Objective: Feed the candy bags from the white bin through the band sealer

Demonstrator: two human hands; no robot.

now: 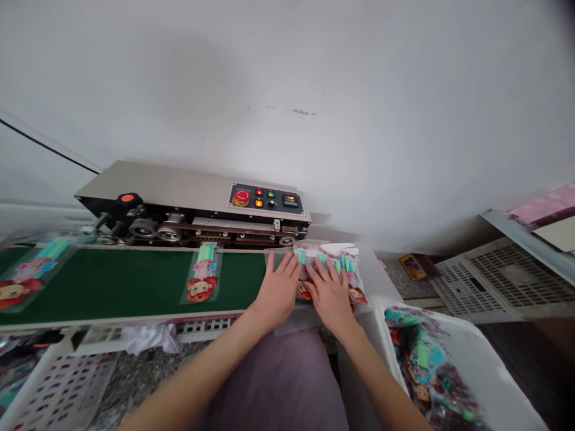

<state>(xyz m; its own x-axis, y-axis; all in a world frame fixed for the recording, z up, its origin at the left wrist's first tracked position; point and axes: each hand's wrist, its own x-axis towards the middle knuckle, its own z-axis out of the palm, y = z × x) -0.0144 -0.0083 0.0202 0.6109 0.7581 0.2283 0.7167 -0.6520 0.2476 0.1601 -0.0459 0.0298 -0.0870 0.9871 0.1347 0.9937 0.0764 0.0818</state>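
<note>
My left hand (278, 290) lies flat with its fingers spread at the right end of the green conveyor belt (126, 281). My right hand (331, 294) rests palm down, fingers apart, on a pile of clear cartoon-printed packets (353, 272) of pastel sticks. One such packet (203, 272) rides in the middle of the belt under the sealing machine (193, 206), and another packet (31, 275) lies at the belt's left end.
A white bin (476, 353) at the lower right holds several more packets. White perforated crates stand at the right (494, 281) and the lower left (58, 383). The machine's control panel (267, 199) shows lit buttons. A white wall rises behind.
</note>
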